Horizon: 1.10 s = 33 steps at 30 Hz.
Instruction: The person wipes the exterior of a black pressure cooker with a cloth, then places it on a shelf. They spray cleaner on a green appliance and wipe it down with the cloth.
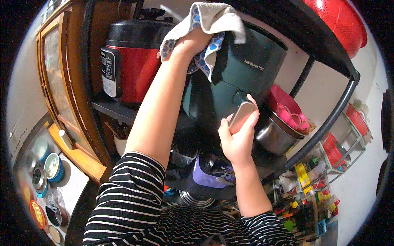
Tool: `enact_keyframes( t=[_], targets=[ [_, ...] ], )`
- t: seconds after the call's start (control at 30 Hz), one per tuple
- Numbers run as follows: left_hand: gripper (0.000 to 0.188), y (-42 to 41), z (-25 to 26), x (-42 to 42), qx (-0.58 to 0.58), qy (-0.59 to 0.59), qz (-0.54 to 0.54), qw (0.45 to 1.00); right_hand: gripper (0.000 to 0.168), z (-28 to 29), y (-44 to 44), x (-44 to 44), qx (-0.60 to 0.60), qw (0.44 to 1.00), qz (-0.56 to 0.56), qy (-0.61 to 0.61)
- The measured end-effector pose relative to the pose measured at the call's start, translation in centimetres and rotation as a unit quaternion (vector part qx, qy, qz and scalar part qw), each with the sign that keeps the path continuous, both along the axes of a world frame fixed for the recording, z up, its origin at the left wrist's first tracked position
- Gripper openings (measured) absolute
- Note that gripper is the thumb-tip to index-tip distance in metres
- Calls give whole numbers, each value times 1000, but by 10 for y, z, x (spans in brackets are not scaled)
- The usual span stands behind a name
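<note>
A dark green Joyoung air fryer (243, 70) stands on a black rack in front of me. My left hand (195, 41) reaches up to its upper left side and holds a white cloth (220, 20) with a blue hexagon pattern on one face. The cloth drapes over my fingers and hides most of them. Lower down, my right hand (238, 144) is wrapped around the handle (243, 113) on the fryer's front, the thumb on one side and the fingers on the other. To the left stands a red and black electric pressure cooker (138, 67), partly behind my left forearm.
A metal pot (278, 135) with a pink basin (281, 100) sits right of the fryer. Below is a purple basket (204, 175). The rack's black post (329, 123) runs along the right. A red colander (341, 24) rests above. Bowls (52, 167) stand on a left-hand table.
</note>
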<state>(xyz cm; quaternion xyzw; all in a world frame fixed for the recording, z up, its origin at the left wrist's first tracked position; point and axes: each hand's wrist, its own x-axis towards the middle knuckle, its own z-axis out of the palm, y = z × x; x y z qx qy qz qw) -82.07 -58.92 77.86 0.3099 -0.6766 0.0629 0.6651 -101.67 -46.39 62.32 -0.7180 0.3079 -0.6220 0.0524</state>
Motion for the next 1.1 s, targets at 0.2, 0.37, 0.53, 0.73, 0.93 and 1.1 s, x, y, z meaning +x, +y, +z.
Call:
enact_keyframes(
  t=[0.2,0.37,0.53,0.73,0.93,1.1],
  targets=[
    [33,-5,9,13,-169,-2,146,975,25,61,15,-23,-108,991,-73,26],
    [42,52,-29,-3,-244,-32,179,953,35,191,-49,-36,-304,917,-253,59],
    [32,106,-53,-19,-207,-166,169,949,41,202,-83,-13,-203,963,-177,2],
    [39,93,-40,-32,-249,-144,232,929,37,207,-91,-8,-225,965,-138,1],
    [28,84,-26,-55,-256,-41,271,927,38,203,-94,-9,-252,957,-147,-8],
    [17,106,-23,-55,-249,61,283,924,40,200,-83,-2,-184,971,-154,0]
  ],
)
